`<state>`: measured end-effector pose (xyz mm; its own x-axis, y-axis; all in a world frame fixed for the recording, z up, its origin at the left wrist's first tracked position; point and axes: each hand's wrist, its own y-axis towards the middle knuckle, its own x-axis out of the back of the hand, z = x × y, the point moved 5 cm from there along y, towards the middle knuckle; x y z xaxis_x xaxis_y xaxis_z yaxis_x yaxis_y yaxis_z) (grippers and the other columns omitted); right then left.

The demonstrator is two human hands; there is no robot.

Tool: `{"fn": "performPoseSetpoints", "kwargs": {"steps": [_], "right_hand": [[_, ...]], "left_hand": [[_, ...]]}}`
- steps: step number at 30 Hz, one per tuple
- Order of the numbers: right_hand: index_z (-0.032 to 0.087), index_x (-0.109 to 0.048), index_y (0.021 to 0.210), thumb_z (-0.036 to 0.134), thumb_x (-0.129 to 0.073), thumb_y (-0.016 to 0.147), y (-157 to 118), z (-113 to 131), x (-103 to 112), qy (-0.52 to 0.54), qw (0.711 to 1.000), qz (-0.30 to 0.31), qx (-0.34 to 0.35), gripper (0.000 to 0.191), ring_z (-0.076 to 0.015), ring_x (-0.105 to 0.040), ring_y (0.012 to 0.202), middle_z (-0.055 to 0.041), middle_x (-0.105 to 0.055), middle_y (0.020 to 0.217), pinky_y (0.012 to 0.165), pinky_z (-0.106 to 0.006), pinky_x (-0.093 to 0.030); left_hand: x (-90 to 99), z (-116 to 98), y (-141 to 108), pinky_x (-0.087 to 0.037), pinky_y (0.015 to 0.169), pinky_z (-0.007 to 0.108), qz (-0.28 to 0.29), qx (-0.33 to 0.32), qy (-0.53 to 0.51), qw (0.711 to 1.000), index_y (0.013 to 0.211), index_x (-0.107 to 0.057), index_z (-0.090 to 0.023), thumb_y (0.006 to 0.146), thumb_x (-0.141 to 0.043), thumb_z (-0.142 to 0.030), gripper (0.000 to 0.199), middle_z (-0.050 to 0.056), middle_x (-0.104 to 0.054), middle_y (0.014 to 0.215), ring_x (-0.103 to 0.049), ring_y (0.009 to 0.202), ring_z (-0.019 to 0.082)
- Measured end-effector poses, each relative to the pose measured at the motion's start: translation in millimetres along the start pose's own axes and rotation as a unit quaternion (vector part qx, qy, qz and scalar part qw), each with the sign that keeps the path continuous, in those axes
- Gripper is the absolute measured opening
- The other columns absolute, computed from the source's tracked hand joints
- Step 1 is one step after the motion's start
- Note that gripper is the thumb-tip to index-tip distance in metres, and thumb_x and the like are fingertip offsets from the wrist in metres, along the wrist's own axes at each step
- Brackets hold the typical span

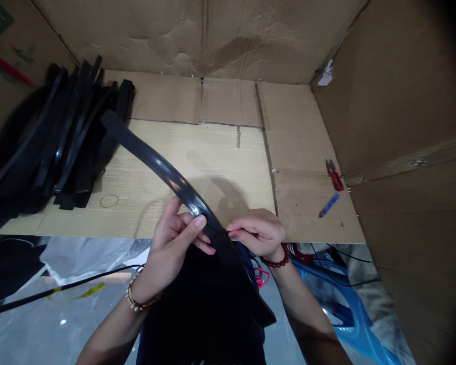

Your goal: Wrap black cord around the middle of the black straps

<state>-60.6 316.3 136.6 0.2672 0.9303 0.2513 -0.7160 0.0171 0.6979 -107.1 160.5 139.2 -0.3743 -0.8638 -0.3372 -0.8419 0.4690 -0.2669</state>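
Observation:
A long, curved, glossy black strip (163, 170) runs slantwise from the upper left down toward my lap. My left hand (175, 241) grips it near its middle, the thumb on top and the fingers underneath. At the strip's right edge, my right hand (258, 232) has its thumb and forefinger pinched together. Whatever lies in that pinch, perhaps the strip's edge, is too small to make out. The strip's lower end blends into my dark clothing.
A heap of similar black strips (76, 137) lies at the left. A rubber band (109, 201) rests on the cardboard-covered table (228, 167). Red-handled thread snips (334, 176) and a small blue cutter-like piece (329, 205) lie at the right. Cardboard walls (395, 101) surround the table.

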Motion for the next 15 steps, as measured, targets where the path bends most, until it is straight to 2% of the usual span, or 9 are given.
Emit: {"fn": "performPoseSetpoints", "kwargs": {"steps": [2,4,8,11,15], "right_hand": [[0.02,-0.07,0.078,0.028,-0.069,0.088,-2,-5,0,0.039,0.999,-0.007,-0.007,0.013,-0.0085,-0.065,0.048,0.0024,-0.072,0.06,0.046,-0.016,-0.049],[0.02,-0.07,0.076,0.03,-0.07,0.087,-2,-11,2,0.087,0.996,-0.01,-0.021,0.015,-0.0088,-0.066,0.047,0.0027,-0.072,0.058,0.046,-0.016,-0.05],[0.02,-0.073,0.078,0.023,-0.072,0.085,2,-16,5,0.117,0.993,0.005,-0.032,0.007,-0.0104,-0.069,0.052,0.0012,-0.073,0.061,0.049,-0.016,-0.053],[0.021,-0.075,0.08,0.02,-0.074,0.083,3,-18,7,0.114,0.992,0.013,-0.043,0.003,-0.0113,-0.07,0.053,0.0007,-0.074,0.063,0.05,-0.017,-0.053],[0.022,-0.076,0.078,0.024,-0.075,0.081,0,-22,7,0.123,0.99,-0.001,-0.066,0.004,-0.0111,-0.068,0.051,0.0007,-0.073,0.062,0.048,-0.017,-0.053]], "left_hand": [[-0.7,0,0,-0.061,0.046,0.025,0.002,0.0,0.013,1.0,0.118,-0.045,-0.02,0.081,-0.072,-0.028,0.046,-0.005,-0.064,0.059,-0.065,0.05,0.015],[-3.4,1,1,-0.061,0.051,0.024,0.029,0.012,0.025,0.999,0.118,-0.046,-0.019,0.082,-0.071,-0.027,0.044,-0.004,-0.065,0.059,-0.066,0.053,0.015],[-5.5,2,4,-0.059,0.059,0.022,0.065,0.015,0.024,0.997,0.12,-0.048,-0.019,0.084,-0.069,-0.027,0.043,-0.002,-0.069,0.064,-0.068,0.059,0.014],[-2.3,4,5,-0.058,0.059,0.022,0.04,0.004,0.009,0.999,0.116,-0.05,-0.02,0.083,-0.07,-0.027,0.04,-0.002,-0.071,0.068,-0.068,0.058,0.013],[1.5,5,2,-0.057,0.057,0.021,0.001,-0.039,0.005,0.999,0.112,-0.052,-0.022,0.083,-0.071,-0.023,0.035,-0.003,-0.073,0.071,-0.068,0.056,0.012]]}}
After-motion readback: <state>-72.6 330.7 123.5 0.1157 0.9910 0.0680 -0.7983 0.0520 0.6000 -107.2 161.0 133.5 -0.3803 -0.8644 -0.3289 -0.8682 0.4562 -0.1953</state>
